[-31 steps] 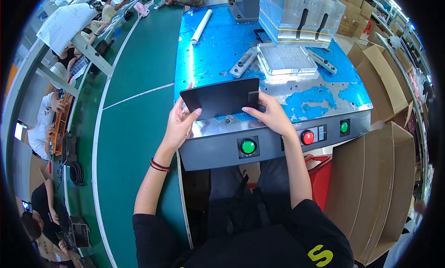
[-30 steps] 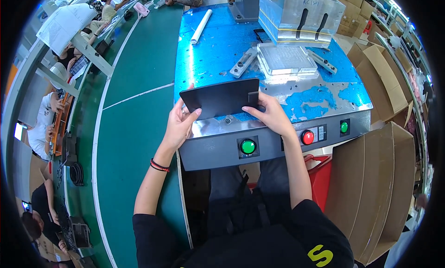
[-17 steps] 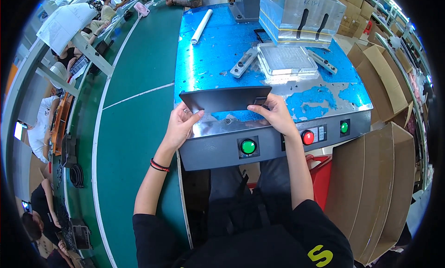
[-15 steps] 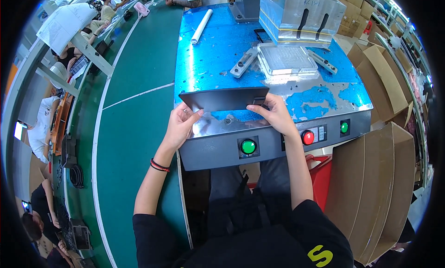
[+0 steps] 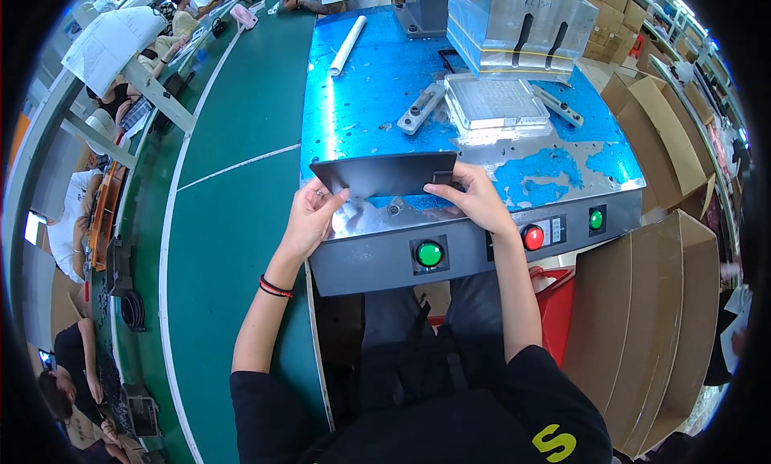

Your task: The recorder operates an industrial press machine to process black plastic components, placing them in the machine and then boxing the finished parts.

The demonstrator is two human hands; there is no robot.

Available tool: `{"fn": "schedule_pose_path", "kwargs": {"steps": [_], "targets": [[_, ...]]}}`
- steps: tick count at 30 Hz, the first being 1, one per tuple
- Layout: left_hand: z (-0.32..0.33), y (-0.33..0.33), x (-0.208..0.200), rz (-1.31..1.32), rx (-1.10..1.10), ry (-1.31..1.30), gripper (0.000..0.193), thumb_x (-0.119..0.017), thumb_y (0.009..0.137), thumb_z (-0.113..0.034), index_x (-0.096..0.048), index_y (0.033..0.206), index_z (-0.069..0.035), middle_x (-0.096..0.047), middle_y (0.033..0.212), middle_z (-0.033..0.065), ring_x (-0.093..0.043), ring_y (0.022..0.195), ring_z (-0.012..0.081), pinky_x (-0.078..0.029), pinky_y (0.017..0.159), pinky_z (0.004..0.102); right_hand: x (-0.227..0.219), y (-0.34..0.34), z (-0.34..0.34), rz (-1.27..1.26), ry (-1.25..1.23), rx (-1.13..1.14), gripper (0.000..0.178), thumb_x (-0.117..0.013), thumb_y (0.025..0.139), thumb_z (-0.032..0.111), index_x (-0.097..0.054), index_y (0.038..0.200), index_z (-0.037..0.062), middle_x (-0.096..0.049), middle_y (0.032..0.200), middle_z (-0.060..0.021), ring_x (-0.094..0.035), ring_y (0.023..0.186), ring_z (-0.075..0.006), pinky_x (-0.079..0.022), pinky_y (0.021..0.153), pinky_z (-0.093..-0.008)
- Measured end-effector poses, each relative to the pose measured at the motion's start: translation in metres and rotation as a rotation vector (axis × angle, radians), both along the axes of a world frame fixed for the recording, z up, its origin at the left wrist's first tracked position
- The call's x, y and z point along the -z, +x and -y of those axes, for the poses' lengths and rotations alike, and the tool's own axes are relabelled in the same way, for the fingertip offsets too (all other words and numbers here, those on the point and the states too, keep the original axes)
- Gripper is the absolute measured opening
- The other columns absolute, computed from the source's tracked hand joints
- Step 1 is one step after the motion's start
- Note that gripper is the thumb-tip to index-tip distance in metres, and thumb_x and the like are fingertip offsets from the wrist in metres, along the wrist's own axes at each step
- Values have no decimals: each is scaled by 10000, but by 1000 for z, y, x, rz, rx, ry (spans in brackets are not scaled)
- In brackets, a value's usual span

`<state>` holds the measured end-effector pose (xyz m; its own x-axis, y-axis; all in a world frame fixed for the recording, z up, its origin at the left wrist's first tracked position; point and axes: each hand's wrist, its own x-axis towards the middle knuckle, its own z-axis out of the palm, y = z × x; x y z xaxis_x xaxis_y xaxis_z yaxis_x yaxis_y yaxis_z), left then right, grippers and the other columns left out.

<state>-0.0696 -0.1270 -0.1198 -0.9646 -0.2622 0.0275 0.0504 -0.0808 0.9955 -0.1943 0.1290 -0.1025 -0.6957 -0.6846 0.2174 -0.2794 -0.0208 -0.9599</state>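
Note:
A thin dark grey rectangular panel point(image 5: 377, 173) is held up in front of me, over the near edge of the machine bed. My left hand point(image 5: 312, 213) grips its left end, with the thumb on the near face. At the right end my right hand point(image 5: 475, 197) pinches it, thumb in front, beside a small black tab point(image 5: 442, 177). The fingers behind the panel are hidden. Farther back, a clear block-like fixture point(image 5: 499, 103) sits on the blue-filmed metal plate point(image 5: 361, 111), between two metal clamp bars point(image 5: 422, 108) point(image 5: 558, 106).
A large metal press head point(image 5: 522, 26) hangs above the fixture. A white tube point(image 5: 348, 46) lies at the back left. Green buttons point(image 5: 429, 254) and a red one point(image 5: 532, 238) line the front panel. Cardboard boxes point(image 5: 642, 327) stand right; a green conveyor point(image 5: 233, 223) runs left, with people beyond.
The panel's right end has shifted slightly left along with my right hand, and its face has turned a little. Both hands keep their hold.

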Motion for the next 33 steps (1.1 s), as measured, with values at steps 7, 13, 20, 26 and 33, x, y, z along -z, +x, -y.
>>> {"fn": "schedule_pose_path", "kwargs": {"steps": [7,13,20,26,33], "targets": [[-6,3,-14,59,-8,-26,151,-675,870,-111,-540,912,-56,-470,633,-40,-397,396,22,-242,332,210,-1,1,1,-5,45,-12,234,-692,836,106,-649,1021,-31,-687,903,-60,-583,819,-88,-476,749,-275],[-20,3,-32,-13,2,19,118,-647,883,-76,-552,944,-44,-490,682,-40,-360,417,14,-256,362,209,-3,0,-1,135,-84,-12,242,-689,841,108,-649,1040,-24,-676,929,-47,-568,835,-81,-467,756,-261],[-10,3,-21,23,10,-11,117,-640,883,-67,-546,946,-34,-448,606,-60,-354,409,15,-229,349,213,1,-2,-1,40,-5,-33,229,-687,847,106,-651,1029,-28,-664,907,-22,-554,812,-64,-462,740,-249],[-9,1,-14,-2,-11,-14,115,-637,883,-66,-525,892,-41,-449,607,-48,-335,408,8,-229,348,212,4,-4,-3,111,-25,-32,215,-687,849,109,-658,1013,-27,-658,883,-14,-558,799,-64,-465,730,-249],[-2,0,-6,-49,14,20,239,-603,904,-59,-533,1123,5,-586,959,33,-422,514,7,-300,417,192,4,-1,2,102,-143,-13,203,-673,865,111,-656,1012,-28,-664,912,-18,-565,849,-67,-461,778,-250]]}}
